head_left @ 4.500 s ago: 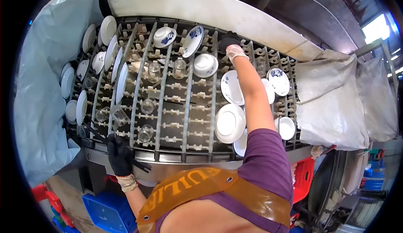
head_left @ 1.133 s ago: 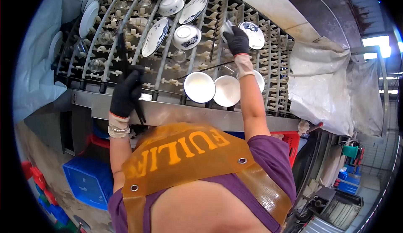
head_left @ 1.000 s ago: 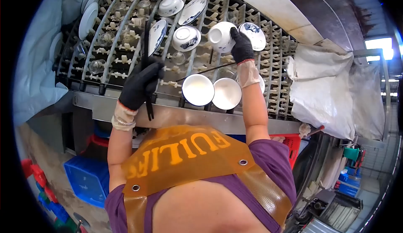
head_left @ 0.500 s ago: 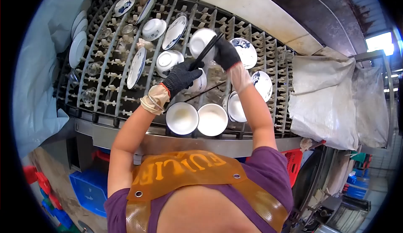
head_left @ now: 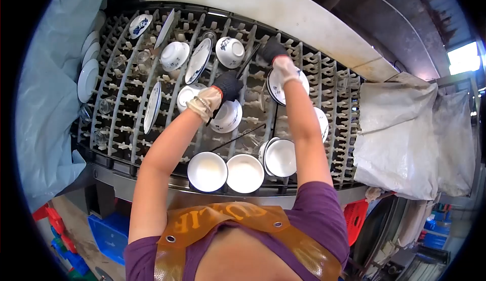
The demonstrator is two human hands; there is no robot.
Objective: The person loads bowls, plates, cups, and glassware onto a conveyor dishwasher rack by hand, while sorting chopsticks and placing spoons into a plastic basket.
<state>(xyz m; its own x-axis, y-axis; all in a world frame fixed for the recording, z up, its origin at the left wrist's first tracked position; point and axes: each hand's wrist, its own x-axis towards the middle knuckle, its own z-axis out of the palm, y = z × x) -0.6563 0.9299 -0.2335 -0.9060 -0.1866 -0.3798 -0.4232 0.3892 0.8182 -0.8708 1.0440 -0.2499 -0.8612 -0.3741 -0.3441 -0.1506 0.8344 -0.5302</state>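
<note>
My left hand (head_left: pixel 229 84), in a dark glove with a pale cuff, is closed around dark chopsticks (head_left: pixel 247 61) that slant up to the right. My right hand (head_left: pixel 273 51), gloved alike, is beside their upper end; its fingers are mostly hidden, so its grip is unclear. Below my left hand leans a white bowl (head_left: pixel 227 117), and another bowl (head_left: pixel 190 96) is partly behind its wrist. A patterned bowl (head_left: pixel 230 53) lies tipped left of the chopsticks. Under my right wrist stands a blue-rimmed plate (head_left: pixel 276 87).
A pegged rack-like conveyor (head_left: pixel 121 109) carries leaning plates (head_left: pixel 198 60), glasses and a loose chopstick (head_left: pixel 238 137). Several upright bowls (head_left: pixel 245 174) line its front by the steel edge (head_left: pixel 119 180). A plastic curtain (head_left: pixel 395 134) hangs at right, another sheet (head_left: pixel 50 94) at left.
The view has shifted, and the dishes have moved left relative to the steel edge. Both hands are farther from the front bowls. My left hand keeps hold of the chopsticks.
</note>
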